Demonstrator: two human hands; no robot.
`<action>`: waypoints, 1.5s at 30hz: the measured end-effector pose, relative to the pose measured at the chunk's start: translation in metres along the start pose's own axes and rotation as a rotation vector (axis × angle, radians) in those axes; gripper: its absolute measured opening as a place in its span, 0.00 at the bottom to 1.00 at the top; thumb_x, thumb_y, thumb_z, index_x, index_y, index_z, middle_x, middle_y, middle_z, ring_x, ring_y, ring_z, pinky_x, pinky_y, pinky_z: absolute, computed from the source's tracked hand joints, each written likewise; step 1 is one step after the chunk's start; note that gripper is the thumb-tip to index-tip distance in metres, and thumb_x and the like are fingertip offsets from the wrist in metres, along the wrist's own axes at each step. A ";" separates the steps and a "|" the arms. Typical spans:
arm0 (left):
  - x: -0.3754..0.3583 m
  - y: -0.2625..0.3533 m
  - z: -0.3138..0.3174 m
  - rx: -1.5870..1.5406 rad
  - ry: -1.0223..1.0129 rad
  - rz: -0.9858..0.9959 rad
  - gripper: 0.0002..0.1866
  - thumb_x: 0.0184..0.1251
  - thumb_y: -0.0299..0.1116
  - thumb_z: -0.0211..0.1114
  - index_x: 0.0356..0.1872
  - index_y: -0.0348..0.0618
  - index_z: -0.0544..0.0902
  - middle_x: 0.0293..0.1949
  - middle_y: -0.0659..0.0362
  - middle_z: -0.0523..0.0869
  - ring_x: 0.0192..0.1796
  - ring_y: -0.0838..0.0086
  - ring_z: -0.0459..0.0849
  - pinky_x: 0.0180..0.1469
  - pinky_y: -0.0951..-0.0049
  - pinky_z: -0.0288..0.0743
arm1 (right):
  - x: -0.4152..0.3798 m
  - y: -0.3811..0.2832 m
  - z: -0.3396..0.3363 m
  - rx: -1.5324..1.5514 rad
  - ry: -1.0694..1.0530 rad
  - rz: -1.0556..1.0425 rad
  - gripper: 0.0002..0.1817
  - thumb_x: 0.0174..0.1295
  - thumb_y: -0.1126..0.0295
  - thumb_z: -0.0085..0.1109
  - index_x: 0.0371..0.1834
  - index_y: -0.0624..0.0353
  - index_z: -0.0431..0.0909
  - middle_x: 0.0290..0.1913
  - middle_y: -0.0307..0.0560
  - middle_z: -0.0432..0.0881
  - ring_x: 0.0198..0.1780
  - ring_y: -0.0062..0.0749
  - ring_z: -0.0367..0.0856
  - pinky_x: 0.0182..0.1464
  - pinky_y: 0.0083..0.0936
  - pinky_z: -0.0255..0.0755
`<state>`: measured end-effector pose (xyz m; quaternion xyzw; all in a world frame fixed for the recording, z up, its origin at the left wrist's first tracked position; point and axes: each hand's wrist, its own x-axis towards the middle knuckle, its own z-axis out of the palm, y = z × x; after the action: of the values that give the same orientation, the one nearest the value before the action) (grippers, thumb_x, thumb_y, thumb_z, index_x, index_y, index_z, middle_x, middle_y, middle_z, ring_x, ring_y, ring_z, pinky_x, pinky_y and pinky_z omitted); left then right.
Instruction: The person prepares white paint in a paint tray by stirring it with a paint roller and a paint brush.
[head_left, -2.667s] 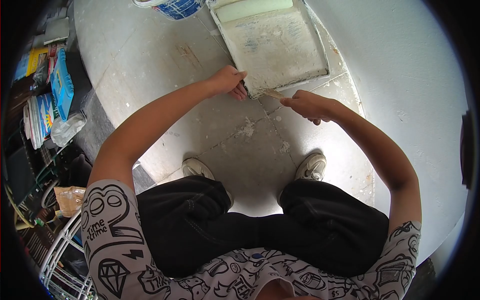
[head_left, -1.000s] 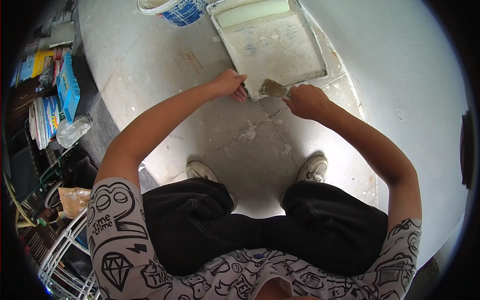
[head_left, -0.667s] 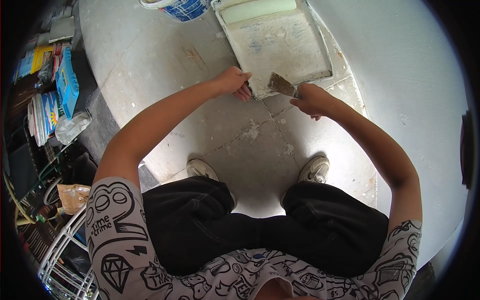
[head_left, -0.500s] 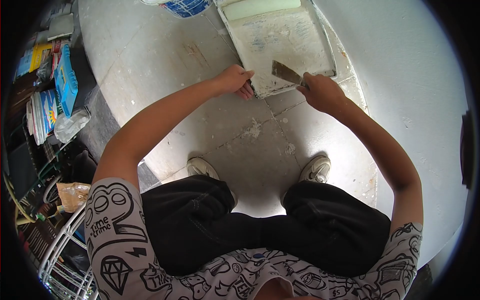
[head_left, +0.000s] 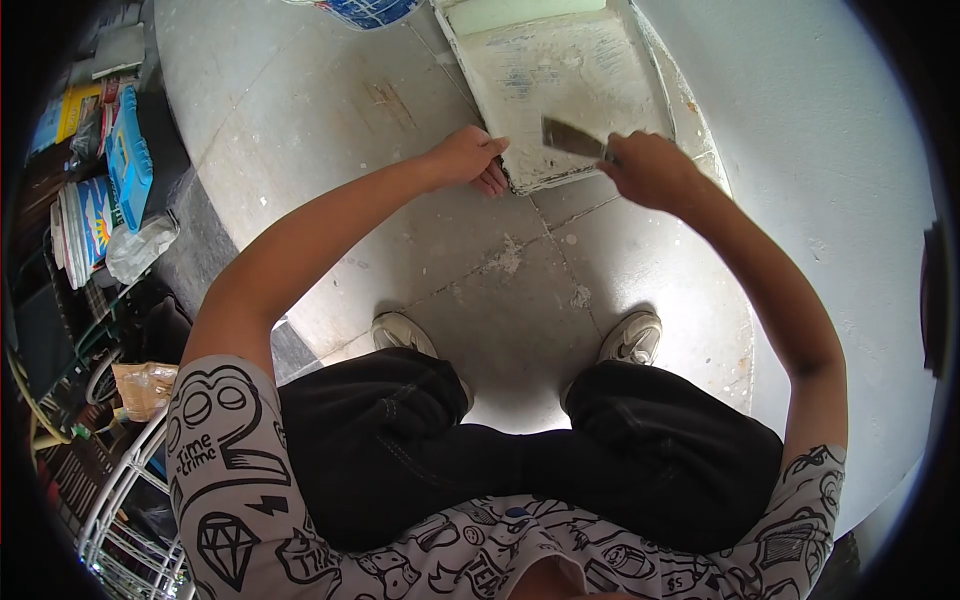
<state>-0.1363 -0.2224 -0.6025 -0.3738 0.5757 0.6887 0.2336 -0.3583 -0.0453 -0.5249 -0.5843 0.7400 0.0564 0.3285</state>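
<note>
- Since the earlier frames, your right hand (head_left: 650, 168) has lifted the flat metal putty knife (head_left: 572, 138) off the floor by the tray's near corner and carried it up over the tray; your left hand (head_left: 468, 157) has stayed put.
- Head view: your right hand is closed around the knife's handle, and the blade points left across the near end of the white paint-crusted plastic roller tray (head_left: 600, 70).
- Your left hand is curled over the tray's near left corner, fingers tucked under the rim, gripping it.
- The tray lies on the floor ahead of your feet, close to the white wall (head_left: 800, 120) on your right, with a pale green roller sleeve (head_left: 520, 12) at its far end.
- What could go wrong, as a judgement: the blade sits near your left hand, so a slip on hard dried paint could run it into your fingers; pushing hard could also skid the tray out of your grip or crack its thin wall.
- The pale tiled floor (head_left: 330, 120) is splashed with dried paint and plaster flecks.
- A blue-and-white paint bucket (head_left: 365, 10) stands just left of the tray's far end.
- On your far left lie packets and rags, a blue plastic item (head_left: 125, 165) and a white wire rack (head_left: 120, 500); the room looks like a work site.
</note>
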 end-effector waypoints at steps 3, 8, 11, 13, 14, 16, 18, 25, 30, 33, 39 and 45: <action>0.000 0.000 -0.004 0.013 0.001 -0.011 0.27 0.85 0.49 0.50 0.48 0.27 0.80 0.36 0.46 0.89 0.36 0.64 0.92 0.42 0.67 0.89 | 0.004 0.011 0.028 0.004 -0.018 -0.056 0.18 0.73 0.59 0.59 0.39 0.67 0.81 0.33 0.63 0.85 0.39 0.55 0.88 0.47 0.48 0.80; -0.001 -0.002 -0.006 0.014 0.005 0.002 0.28 0.85 0.49 0.50 0.46 0.27 0.80 0.36 0.45 0.89 0.36 0.63 0.92 0.42 0.67 0.89 | -0.002 0.017 0.012 0.063 -0.097 -0.028 0.19 0.73 0.58 0.59 0.36 0.67 0.82 0.31 0.62 0.85 0.37 0.55 0.87 0.46 0.48 0.80; -0.002 -0.002 -0.006 0.005 0.006 -0.007 0.28 0.85 0.49 0.50 0.45 0.27 0.80 0.36 0.45 0.89 0.36 0.63 0.92 0.42 0.67 0.89 | -0.002 0.013 -0.008 0.109 -0.054 0.021 0.20 0.73 0.57 0.59 0.36 0.67 0.81 0.30 0.62 0.85 0.36 0.55 0.87 0.45 0.47 0.80; -0.002 -0.002 -0.005 0.002 0.007 -0.008 0.28 0.85 0.50 0.50 0.45 0.27 0.79 0.36 0.45 0.89 0.36 0.63 0.92 0.42 0.67 0.89 | 0.005 0.009 0.003 0.053 -0.011 -0.019 0.19 0.73 0.58 0.59 0.36 0.68 0.81 0.30 0.61 0.85 0.36 0.56 0.88 0.45 0.46 0.81; -0.001 -0.002 -0.005 0.003 0.007 -0.007 0.28 0.85 0.50 0.50 0.45 0.27 0.79 0.36 0.45 0.89 0.36 0.63 0.92 0.42 0.67 0.89 | 0.011 0.009 0.025 0.015 0.015 -0.032 0.19 0.73 0.59 0.59 0.37 0.68 0.81 0.30 0.61 0.85 0.36 0.57 0.88 0.45 0.46 0.81; -0.003 -0.004 -0.008 0.003 -0.009 0.005 0.28 0.85 0.50 0.50 0.45 0.27 0.79 0.36 0.45 0.89 0.36 0.63 0.92 0.42 0.67 0.89 | 0.012 0.008 0.034 0.024 -0.013 -0.081 0.18 0.73 0.60 0.58 0.38 0.69 0.80 0.30 0.61 0.85 0.37 0.57 0.88 0.46 0.47 0.82; -0.003 -0.005 -0.012 0.009 -0.007 0.012 0.28 0.85 0.50 0.50 0.44 0.27 0.79 0.36 0.45 0.90 0.36 0.63 0.92 0.42 0.67 0.89 | 0.013 0.010 0.022 0.027 -0.017 -0.063 0.18 0.73 0.60 0.57 0.38 0.68 0.81 0.30 0.61 0.85 0.36 0.56 0.88 0.46 0.47 0.81; -0.005 -0.002 -0.011 0.040 0.010 0.001 0.28 0.85 0.50 0.50 0.44 0.28 0.80 0.35 0.45 0.90 0.35 0.64 0.92 0.42 0.68 0.89 | 0.020 0.010 0.017 0.006 -0.081 -0.016 0.16 0.74 0.61 0.57 0.40 0.66 0.82 0.35 0.61 0.87 0.36 0.54 0.88 0.42 0.46 0.81; -0.003 -0.005 -0.012 0.034 0.024 0.000 0.28 0.85 0.50 0.49 0.45 0.27 0.80 0.35 0.46 0.90 0.35 0.64 0.92 0.42 0.68 0.89 | 0.015 0.006 0.007 -0.003 -0.069 -0.046 0.17 0.73 0.60 0.58 0.41 0.66 0.83 0.33 0.61 0.86 0.37 0.53 0.88 0.44 0.46 0.81; -0.002 -0.006 -0.011 0.034 0.025 0.003 0.28 0.85 0.49 0.49 0.46 0.27 0.80 0.34 0.46 0.90 0.36 0.64 0.92 0.41 0.67 0.89 | 0.019 0.013 -0.013 -0.017 -0.037 -0.063 0.17 0.73 0.61 0.58 0.39 0.68 0.81 0.30 0.61 0.86 0.31 0.51 0.87 0.40 0.44 0.82; 0.000 -0.005 -0.014 0.050 0.021 0.000 0.28 0.85 0.50 0.50 0.46 0.28 0.80 0.35 0.46 0.90 0.36 0.64 0.92 0.42 0.67 0.89 | 0.026 -0.009 0.012 -0.088 -0.082 -0.167 0.16 0.70 0.61 0.59 0.39 0.65 0.85 0.32 0.60 0.87 0.36 0.53 0.89 0.44 0.46 0.83; -0.004 -0.008 -0.012 0.023 0.016 0.008 0.28 0.84 0.50 0.51 0.44 0.28 0.80 0.35 0.46 0.90 0.37 0.64 0.92 0.43 0.67 0.90 | 0.021 0.009 -0.025 -0.064 0.013 -0.104 0.16 0.69 0.61 0.60 0.38 0.66 0.85 0.31 0.60 0.87 0.36 0.54 0.88 0.44 0.45 0.82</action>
<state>-0.1250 -0.2318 -0.6043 -0.3744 0.5866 0.6801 0.2306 -0.3792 -0.0719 -0.5197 -0.6326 0.7085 0.0591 0.3071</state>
